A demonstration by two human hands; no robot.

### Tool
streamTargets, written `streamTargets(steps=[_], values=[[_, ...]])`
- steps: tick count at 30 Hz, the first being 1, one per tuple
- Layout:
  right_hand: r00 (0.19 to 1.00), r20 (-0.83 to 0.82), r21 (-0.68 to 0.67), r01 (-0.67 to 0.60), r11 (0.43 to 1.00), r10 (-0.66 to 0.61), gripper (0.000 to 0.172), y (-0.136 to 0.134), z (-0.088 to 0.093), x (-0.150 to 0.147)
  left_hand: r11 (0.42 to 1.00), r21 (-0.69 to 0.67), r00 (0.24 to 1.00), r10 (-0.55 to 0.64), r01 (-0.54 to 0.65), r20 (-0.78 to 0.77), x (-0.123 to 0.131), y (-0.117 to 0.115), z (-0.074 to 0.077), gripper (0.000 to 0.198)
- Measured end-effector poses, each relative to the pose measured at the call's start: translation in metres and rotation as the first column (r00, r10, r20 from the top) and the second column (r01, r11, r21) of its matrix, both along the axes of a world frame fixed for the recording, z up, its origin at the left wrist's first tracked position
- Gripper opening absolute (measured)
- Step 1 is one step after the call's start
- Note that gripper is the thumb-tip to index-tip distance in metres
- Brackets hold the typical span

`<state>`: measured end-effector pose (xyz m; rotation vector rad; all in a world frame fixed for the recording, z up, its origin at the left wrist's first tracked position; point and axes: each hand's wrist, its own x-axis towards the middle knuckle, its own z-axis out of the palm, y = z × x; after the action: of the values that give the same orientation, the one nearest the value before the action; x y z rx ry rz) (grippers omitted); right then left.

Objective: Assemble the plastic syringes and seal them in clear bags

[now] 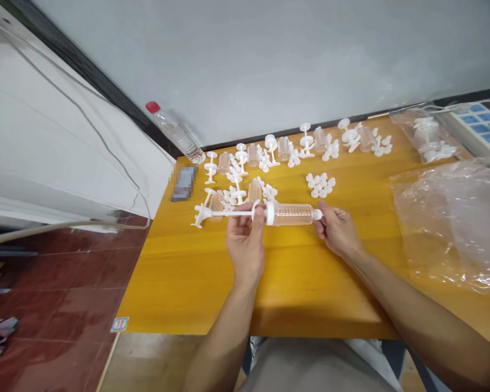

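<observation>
So, we hold a clear ribbed syringe [294, 214] level above the wooden table [179, 283], near its middle, with both hands on it. Our left hand [246, 242] grips it just beside the white collar [271, 214], thumb pressed over the top and fingers curled round the far side; we cannot tell exactly how those fingertips sit. The white plunger rod [231, 213] runs out leftward past that hand to a winged handle [202, 214]. With our right hand [338, 228] we pinch the white tip [319, 214] between thumb and forefinger, the other fingers folded in.

Beyond our hands, we see clear barrels [283, 148] standing in two rows among white plungers [306, 140] and small knobbed pieces. A separate cluster of white pieces [320, 185] lies nearer our right hand, and a crumpled plastic bag [441, 234] spreads farther right.
</observation>
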<state>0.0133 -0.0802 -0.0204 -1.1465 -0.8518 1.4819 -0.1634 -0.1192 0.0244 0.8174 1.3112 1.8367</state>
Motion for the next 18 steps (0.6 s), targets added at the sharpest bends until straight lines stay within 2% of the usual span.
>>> streamTargets(steps=[4, 8, 14, 18], values=[[0.999, -0.031, -0.018, 0.015, 1.000, -0.016, 0.059, 0.001, -0.001, -0.001, 0.992, 0.038, 0.985, -0.114, 0.120, -0.127, 0.000, -0.008, 0.001, 0.042], [0.998, -0.051, -0.019, 0.028, 0.999, -0.029, 0.059, 0.002, -0.001, -0.001, 0.966, -0.002, 0.961, -0.259, 0.260, -0.102, -0.007, -0.011, 0.005, 0.049], [0.997, -0.072, -0.024, 0.015, 1.000, -0.017, 0.057, 0.001, 0.000, -0.002, 0.961, -0.128, 0.962, -0.256, 0.243, -0.091, -0.014, -0.009, 0.010, 0.056], [0.996, -0.093, -0.046, 0.002, 0.999, -0.006, 0.057, 0.000, 0.000, -0.004, 0.961, -0.138, 0.947, -0.262, 0.238, -0.188, -0.013, -0.011, 0.016, 0.061]])
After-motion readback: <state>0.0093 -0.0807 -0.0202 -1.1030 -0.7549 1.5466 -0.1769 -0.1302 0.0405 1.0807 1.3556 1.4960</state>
